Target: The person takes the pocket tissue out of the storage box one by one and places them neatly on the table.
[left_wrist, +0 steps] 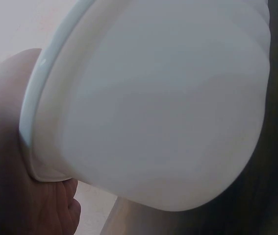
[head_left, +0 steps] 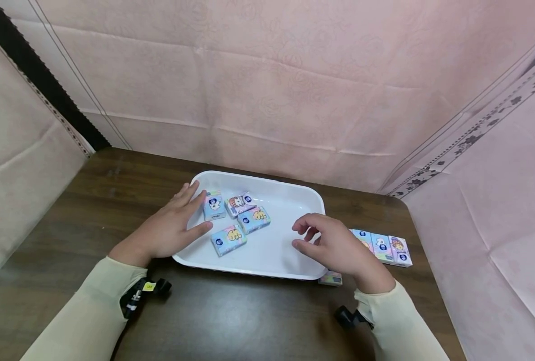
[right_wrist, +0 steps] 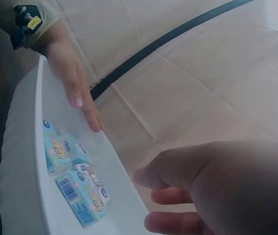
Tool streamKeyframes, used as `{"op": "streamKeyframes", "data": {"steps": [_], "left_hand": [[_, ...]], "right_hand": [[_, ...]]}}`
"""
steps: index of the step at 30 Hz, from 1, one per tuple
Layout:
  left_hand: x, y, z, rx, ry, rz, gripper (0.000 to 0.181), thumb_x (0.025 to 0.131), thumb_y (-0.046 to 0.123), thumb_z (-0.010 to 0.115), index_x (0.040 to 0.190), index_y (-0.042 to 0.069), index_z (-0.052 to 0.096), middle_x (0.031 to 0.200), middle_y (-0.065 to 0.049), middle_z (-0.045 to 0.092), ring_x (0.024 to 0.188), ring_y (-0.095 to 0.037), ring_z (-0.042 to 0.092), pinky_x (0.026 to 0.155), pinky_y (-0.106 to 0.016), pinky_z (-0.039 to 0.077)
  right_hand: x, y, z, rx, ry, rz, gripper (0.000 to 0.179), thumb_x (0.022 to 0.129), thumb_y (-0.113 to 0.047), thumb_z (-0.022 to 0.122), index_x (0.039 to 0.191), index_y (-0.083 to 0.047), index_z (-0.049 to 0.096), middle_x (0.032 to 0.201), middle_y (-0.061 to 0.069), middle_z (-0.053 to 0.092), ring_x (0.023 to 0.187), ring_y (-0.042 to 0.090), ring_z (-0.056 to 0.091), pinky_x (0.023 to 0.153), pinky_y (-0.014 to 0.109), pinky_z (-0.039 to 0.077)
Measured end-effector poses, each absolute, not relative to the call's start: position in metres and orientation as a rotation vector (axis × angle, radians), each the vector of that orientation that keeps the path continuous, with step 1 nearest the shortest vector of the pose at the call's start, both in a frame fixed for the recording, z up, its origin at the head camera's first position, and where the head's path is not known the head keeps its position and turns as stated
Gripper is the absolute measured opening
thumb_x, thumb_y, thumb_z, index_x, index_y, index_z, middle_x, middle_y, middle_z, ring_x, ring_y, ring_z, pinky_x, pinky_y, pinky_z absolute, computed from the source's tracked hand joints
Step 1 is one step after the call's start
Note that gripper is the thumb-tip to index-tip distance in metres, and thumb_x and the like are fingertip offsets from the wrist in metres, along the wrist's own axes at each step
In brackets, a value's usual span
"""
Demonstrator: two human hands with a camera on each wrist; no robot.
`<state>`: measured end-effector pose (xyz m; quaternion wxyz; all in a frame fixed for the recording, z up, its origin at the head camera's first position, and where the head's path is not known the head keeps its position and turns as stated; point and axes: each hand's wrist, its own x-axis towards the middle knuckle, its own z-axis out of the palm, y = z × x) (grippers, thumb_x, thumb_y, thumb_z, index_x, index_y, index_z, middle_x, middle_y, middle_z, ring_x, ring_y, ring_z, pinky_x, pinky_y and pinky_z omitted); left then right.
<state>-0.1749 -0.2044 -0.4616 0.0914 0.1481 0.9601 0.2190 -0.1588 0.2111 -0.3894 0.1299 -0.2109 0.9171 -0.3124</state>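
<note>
A white rectangular tray (head_left: pixel 290 200) sits on the wooden table, with several small tissue packs (head_left: pixel 254 219) with cartoon prints lying in its left half. My left hand (head_left: pixel 170 228) rests over the tray's left rim, fingers and thumb spread out straight beside a light blue pack (head_left: pixel 214 205). In the left wrist view, the tray's outer wall (left_wrist: pixel 163 107) hides most of that hand. Over the tray's right end hovers my right hand (head_left: pixel 332 243), its fingers loosely bent and a gap between thumb and forefinger. Nothing is in its grasp.
To the right of the tray, a row of tissue packs (head_left: pixel 381 246) lies on the dark wooden table (head_left: pixel 231 316), partly behind the right hand. Another pack (head_left: pixel 331 278) shows by the tray's near right corner. Pink cloth walls (head_left: pixel 267 90) surround the back and sides.
</note>
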Motion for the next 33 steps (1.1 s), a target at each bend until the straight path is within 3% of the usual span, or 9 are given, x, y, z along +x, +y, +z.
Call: {"op": "streamKeyframes", "data": {"steps": [9, 19, 27, 33], "left_hand": [[-0.175, -0.204, -0.462, 0.447, 2.858, 0.647, 0.097, 0.11, 0.075, 0.051, 0.182, 0.022, 0.014, 0.191, 0.002, -0.013, 0.178, -0.036, -0.008, 0.135, -0.076, 0.018], [-0.175, -0.203, -0.46, 0.449, 2.858, 0.639, 0.1, 0.108, 0.081, 0.045, 0.182, 0.021, 0.014, 0.191, 0.001, -0.012, 0.178, -0.036, -0.008, 0.135, -0.076, 0.018], [-0.175, -0.204, -0.459, 0.447, 2.853, 0.637, 0.098, 0.11, 0.076, 0.05, 0.182, 0.021, 0.014, 0.191, 0.001, -0.013, 0.178, -0.037, -0.008, 0.135, -0.076, 0.018], [-0.174, -0.204, -0.46, 0.448, 2.856, 0.642, 0.098, 0.11, 0.076, 0.051, 0.182, 0.021, 0.014, 0.191, 0.001, -0.012, 0.178, -0.036, -0.008, 0.134, -0.076, 0.018]], "right_hand": [[-0.182, 0.197, -0.403, -0.777, 2.582, -0.856, 0.025, 0.102, -0.036, 0.085, 0.125, -0.031, 0.075, 0.121, -0.003, 0.078, 0.109, 0.016, 0.071, 0.09, 0.036, 0.065], [-0.2, 0.175, -0.404, -0.816, 2.548, -0.764, 0.028, 0.102, -0.036, 0.085, 0.128, -0.03, 0.076, 0.121, -0.004, 0.078, 0.11, 0.019, 0.069, 0.09, 0.035, 0.063], [-0.217, 0.153, -0.401, -0.915, 2.543, -0.706, 0.031, 0.103, -0.03, 0.083, 0.131, -0.017, 0.076, 0.124, 0.003, 0.079, 0.113, 0.022, 0.071, 0.097, 0.039, 0.061], [-0.233, 0.137, -0.403, -0.9, 2.551, -0.668, 0.028, 0.104, -0.031, 0.083, 0.129, -0.02, 0.076, 0.125, -0.001, 0.078, 0.118, 0.025, 0.071, 0.101, 0.041, 0.061]]}}
